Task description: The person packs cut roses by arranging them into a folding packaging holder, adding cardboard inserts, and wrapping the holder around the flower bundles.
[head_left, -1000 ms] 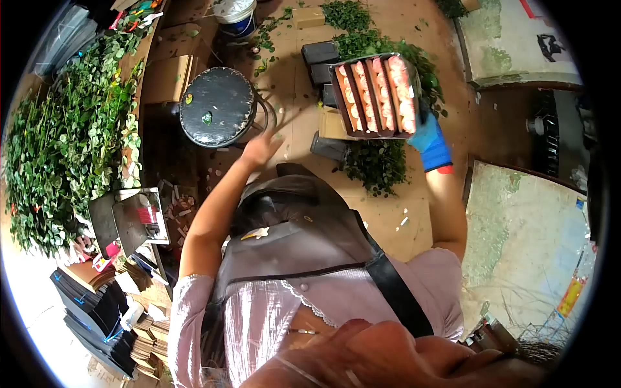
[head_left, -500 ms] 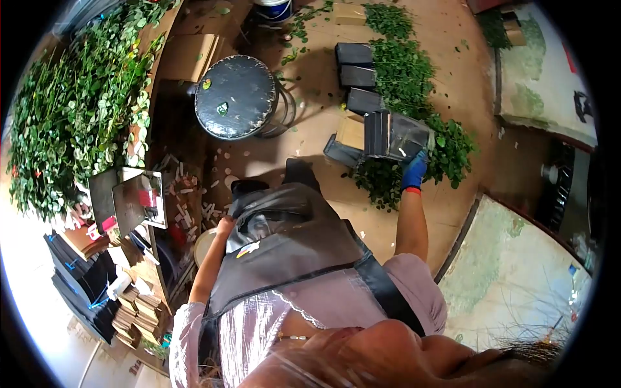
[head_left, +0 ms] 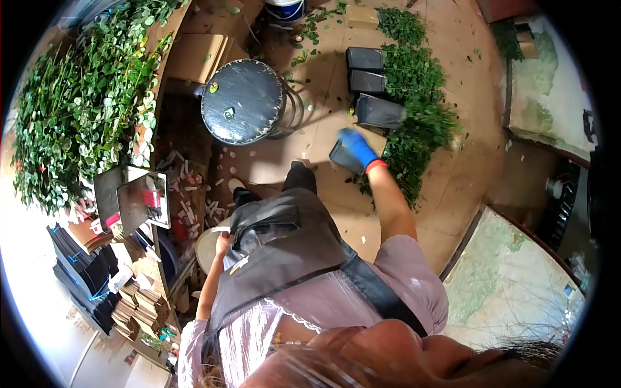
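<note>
My right hand [head_left: 357, 146], in a blue glove, is over a dark-wrapped bundle [head_left: 343, 157] and a piece of cardboard [head_left: 370, 134] on the floor. Motion smears its fingers, so its grip does not show. Just beyond it lies another dark-wrapped bundle of leafy stems [head_left: 380, 111], its leaves [head_left: 430, 126] blurred. My bare left hand [head_left: 224, 243] is beside my dark apron [head_left: 284, 242], fingers closed on a small white strip [head_left: 221, 229].
More wrapped bundles [head_left: 366, 59] lie in a row, leaves pointing right. A round black stool [head_left: 242, 100] stands left of them. Cut leafy stems [head_left: 84, 110] cover the table at left, near a metal holder [head_left: 132, 197] and stacked cardboard pieces [head_left: 137, 307]. White scraps [head_left: 187, 213] litter the floor.
My right hand has let go of the wrapped bundle, which now lies farther up the row. The hand has moved left onto the lower bundle. The white strip now shows at my left hand.
</note>
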{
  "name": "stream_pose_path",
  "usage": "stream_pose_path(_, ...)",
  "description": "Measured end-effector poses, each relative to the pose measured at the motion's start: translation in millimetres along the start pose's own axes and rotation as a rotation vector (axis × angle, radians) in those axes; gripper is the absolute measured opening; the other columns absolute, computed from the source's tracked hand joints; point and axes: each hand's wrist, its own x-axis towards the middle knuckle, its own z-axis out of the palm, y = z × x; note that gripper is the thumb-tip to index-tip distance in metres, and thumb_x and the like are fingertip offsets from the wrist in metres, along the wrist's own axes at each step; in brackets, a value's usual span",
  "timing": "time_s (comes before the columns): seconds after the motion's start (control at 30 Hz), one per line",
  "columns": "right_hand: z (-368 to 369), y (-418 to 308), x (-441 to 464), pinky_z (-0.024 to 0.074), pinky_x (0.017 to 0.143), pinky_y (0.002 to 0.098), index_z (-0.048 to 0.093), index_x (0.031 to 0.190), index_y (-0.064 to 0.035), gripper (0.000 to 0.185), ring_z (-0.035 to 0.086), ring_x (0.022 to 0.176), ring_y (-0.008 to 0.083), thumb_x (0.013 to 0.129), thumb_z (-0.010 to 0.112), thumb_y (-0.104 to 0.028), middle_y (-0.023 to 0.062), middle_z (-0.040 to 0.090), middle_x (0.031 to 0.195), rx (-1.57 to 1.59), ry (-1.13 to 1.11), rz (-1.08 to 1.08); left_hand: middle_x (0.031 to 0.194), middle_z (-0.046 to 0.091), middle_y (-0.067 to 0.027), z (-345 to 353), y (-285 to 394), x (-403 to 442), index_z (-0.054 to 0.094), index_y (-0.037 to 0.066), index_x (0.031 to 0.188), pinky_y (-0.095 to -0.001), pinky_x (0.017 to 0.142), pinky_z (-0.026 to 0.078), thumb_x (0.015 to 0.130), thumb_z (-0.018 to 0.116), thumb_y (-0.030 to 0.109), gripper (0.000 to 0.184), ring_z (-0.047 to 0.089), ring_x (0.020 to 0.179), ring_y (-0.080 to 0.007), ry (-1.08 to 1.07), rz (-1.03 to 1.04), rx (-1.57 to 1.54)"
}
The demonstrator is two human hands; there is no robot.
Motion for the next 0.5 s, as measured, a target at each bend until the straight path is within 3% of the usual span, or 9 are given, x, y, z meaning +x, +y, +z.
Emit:
stream_pose_path(0.03, -25, -63, 12, 0.0512, 0.087, 0.0465, 0.065, 0.11, -0.0078, 0.032, 0.066, 0.1, 0.0332, 0.093, 0.053, -0.033, 0.0212, 0.068, 0.109, 0.633, -0.045, 0.26, 0.084, 0.069, -0.0212, 23, -28, 15, 0.065, 0.002, 0.089, -0.0491, 0.075, 0.052, 0.085, 0.062, 0.035, 0.034, 0.069, 0.083, -0.0391, 0.006, -0.053, 0.025)
stream_pose_path(0.1, -27, -106, 39, 0.0526, 0.077, 0.049, 0.067, 0.097, -0.0033, 0.033, 0.066, 0.086, 0.0384, 0.088, 0.059, -0.034, 0.0186, 0.069, 0.102, 0.247, -0.219, -0.405, 0.082, 0.07, -0.0202, 33, -35, 14, 0.067, 0.002, 0.088, -0.0473, 0.075, 0.052, 0.084, 0.063, 0.035, 0.034, 0.069, 0.082, -0.0378, 0.068, -0.014, 0.015)
stream_pose_path(0.2, -81, -157, 71, 0.0535, 0.077, 0.049, 0.068, 0.097, -0.005, 0.036, 0.068, 0.086, 0.0382, 0.087, 0.057, -0.038, 0.0208, 0.07, 0.095, 0.106, -0.562, -0.142, 0.081, 0.069, -0.0216, 39, -36, 0, 0.067, 0.001, 0.086, -0.0465, 0.075, 0.051, 0.084, 0.065, 0.035, 0.034, 0.069, 0.081, -0.0377, 0.09, -0.078, -0.138)
stream_pose_path(0.3, -119, -191, 114, 0.0532, 0.076, 0.0497, 0.066, 0.094, -0.0074, 0.032, 0.067, 0.087, 0.0398, 0.087, 0.055, -0.037, 0.0193, 0.07, 0.094, -0.119, -0.406, -0.05, 0.09, 0.069, -0.0253, 55, -50, -4, 0.066, -0.001, 0.094, -0.0457, 0.08, 0.052, 0.083, 0.069, 0.036, 0.039, 0.068, 0.088, -0.0392, 0.116, -0.113, -0.255)
stream_pose_path(0.33, -148, -209, 121, 0.0539, 0.073, 0.0507, 0.068, 0.091, -0.0051, 0.032, 0.067, 0.083, 0.0406, 0.087, 0.054, -0.034, 0.0224, 0.069, 0.088, -0.013, -0.274, -0.158, 0.09, 0.069, -0.0256, 55, -46, -9, 0.066, -0.001, 0.094, -0.0456, 0.08, 0.052, 0.083, 0.069, 0.037, 0.039, 0.068, 0.089, -0.0393, 0.144, -0.133, -0.302)
stream_pose_path(0.4, -171, -237, 144, 0.0521, 0.072, 0.0514, 0.064, 0.091, -0.0079, 0.025, 0.064, 0.085, 0.0423, 0.087, 0.058, -0.032, 0.0225, 0.067, 0.092, 0.099, -0.271, -0.321, 0.092, 0.069, -0.0262, 58, -36, -15, 0.066, -0.002, 0.096, -0.0455, 0.081, 0.052, 0.083, 0.07, 0.037, 0.041, 0.068, 0.09, -0.0395, 0.23, -0.188, -0.439)
stream_pose_path(0.43, -199, -272, 151, 0.0526, 0.077, 0.0496, 0.067, 0.099, -0.0075, 0.026, 0.065, 0.09, 0.0412, 0.09, 0.06, -0.03, 0.0217, 0.068, 0.098, 0.139, -0.284, -0.354, 0.093, 0.069, -0.0264, 61, -28, -17, 0.066, -0.002, 0.097, -0.0455, 0.082, 0.052, 0.083, 0.07, 0.037, 0.041, 0.067, 0.091, -0.0396, 0.288, -0.22, -0.532)
stream_pose_path(0.5, -204, -325, 162, 0.0516, 0.09, 0.0444, 0.066, 0.119, -0.0034, 0.034, 0.064, 0.102, 0.0402, 0.092, 0.065, -0.025, 0.0208, 0.068, 0.112, 0.359, -0.049, -0.581, 0.095, 0.068, -0.027, 60, -9, -15, 0.065, -0.003, 0.098, -0.0453, 0.083, 0.052, 0.083, 0.071, 0.037, 0.043, 0.067, 0.092, -0.0398, 0.438, -0.299, -0.73)
